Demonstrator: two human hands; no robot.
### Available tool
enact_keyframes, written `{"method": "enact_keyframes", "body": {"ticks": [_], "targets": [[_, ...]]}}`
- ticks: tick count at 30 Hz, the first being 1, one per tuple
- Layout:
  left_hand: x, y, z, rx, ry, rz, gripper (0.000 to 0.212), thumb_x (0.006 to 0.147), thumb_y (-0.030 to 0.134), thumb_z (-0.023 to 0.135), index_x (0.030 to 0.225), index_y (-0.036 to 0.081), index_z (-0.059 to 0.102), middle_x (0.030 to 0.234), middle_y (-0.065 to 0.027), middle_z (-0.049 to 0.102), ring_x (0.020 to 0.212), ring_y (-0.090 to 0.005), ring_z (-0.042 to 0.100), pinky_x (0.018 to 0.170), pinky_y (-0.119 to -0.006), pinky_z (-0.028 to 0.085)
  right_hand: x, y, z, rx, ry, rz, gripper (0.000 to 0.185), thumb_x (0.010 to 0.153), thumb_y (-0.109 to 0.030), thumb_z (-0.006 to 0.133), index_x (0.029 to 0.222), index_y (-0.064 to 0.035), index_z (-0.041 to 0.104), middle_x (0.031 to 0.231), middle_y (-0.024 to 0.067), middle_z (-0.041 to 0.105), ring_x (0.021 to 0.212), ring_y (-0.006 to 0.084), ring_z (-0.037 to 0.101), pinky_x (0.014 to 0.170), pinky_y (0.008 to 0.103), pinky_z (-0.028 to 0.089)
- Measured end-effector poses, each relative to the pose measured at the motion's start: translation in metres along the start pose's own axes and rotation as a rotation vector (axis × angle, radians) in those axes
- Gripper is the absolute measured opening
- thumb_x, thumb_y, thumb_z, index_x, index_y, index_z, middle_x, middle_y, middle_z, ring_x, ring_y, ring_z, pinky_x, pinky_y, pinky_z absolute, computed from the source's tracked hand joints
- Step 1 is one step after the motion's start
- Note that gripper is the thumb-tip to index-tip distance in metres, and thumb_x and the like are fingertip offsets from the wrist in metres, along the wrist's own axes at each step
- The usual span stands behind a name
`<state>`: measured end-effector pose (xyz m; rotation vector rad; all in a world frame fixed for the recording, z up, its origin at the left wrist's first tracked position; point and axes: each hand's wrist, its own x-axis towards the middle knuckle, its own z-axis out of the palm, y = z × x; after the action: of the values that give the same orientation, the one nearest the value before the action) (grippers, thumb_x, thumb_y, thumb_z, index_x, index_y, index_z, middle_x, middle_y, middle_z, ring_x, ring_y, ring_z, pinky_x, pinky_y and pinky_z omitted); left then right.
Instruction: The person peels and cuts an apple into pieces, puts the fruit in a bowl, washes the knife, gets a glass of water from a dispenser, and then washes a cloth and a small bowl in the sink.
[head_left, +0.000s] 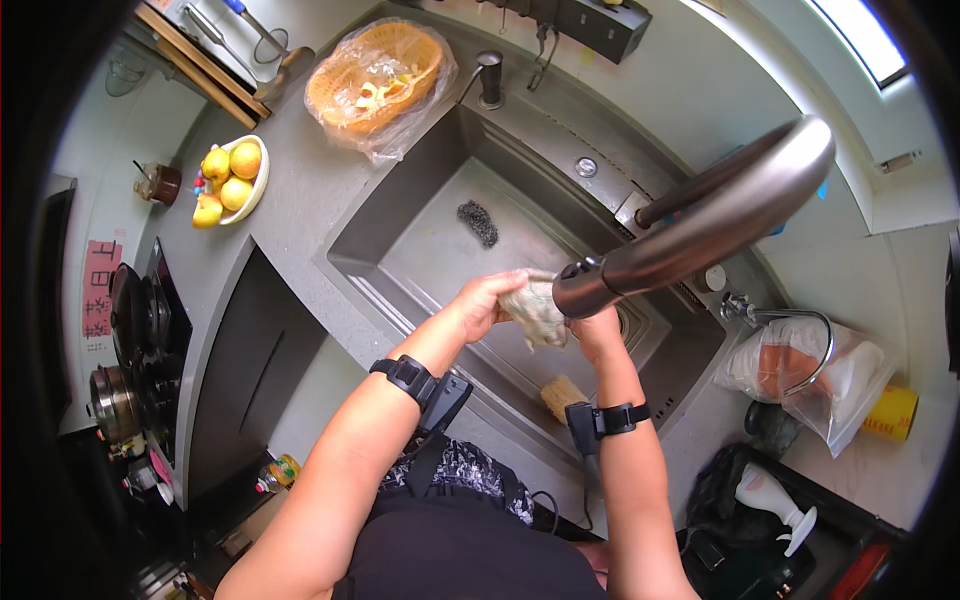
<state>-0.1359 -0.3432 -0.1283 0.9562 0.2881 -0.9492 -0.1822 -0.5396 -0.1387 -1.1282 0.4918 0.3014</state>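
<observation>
A pale, patterned cloth (538, 311) is bunched between both hands, above the basin of a grey sink (420, 247). My left hand (484, 306) grips its left side, thumb on top. My right hand (598, 330) is at the cloth's right edge, its fingers partly hidden behind the head of a dark metal pull-out faucet (697, 217). On the sink floor, beyond my left hand, lies a dark wire scouring pad (478, 223). A tan sponge or scrubber (564, 397) rests in the basin near its front wall, left of my right wrist.
An orange basket (412, 45) in clear plastic, holding peelings, stands behind the sink's left corner. Left of it are a bowl (260, 184) of yellow fruit and a hob (171, 322) with pans. A thin curved tap (829, 337) and plastic bag (847, 375) are at right.
</observation>
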Motion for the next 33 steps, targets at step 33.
{"method": "enact_keyframes", "body": {"ticks": [33], "targets": [[0.007, -0.066, 0.008, 0.7, 0.14, 0.442, 0.087, 0.07, 0.041, 0.082, 0.134, 0.007, 0.035, 0.127, -0.0176, 0.045, 0.121, -0.0239, 0.043, 0.101, -0.036, 0.038, -0.005, 0.011, 0.03, 0.305, 0.054, -0.101, 0.042, 0.09, -0.039, 0.061, 0.118, -0.0075, 0.056, 0.112, 0.0038, 0.061, 0.102, 0.0195, 0.059, 0.085, 0.038, 0.049]]}}
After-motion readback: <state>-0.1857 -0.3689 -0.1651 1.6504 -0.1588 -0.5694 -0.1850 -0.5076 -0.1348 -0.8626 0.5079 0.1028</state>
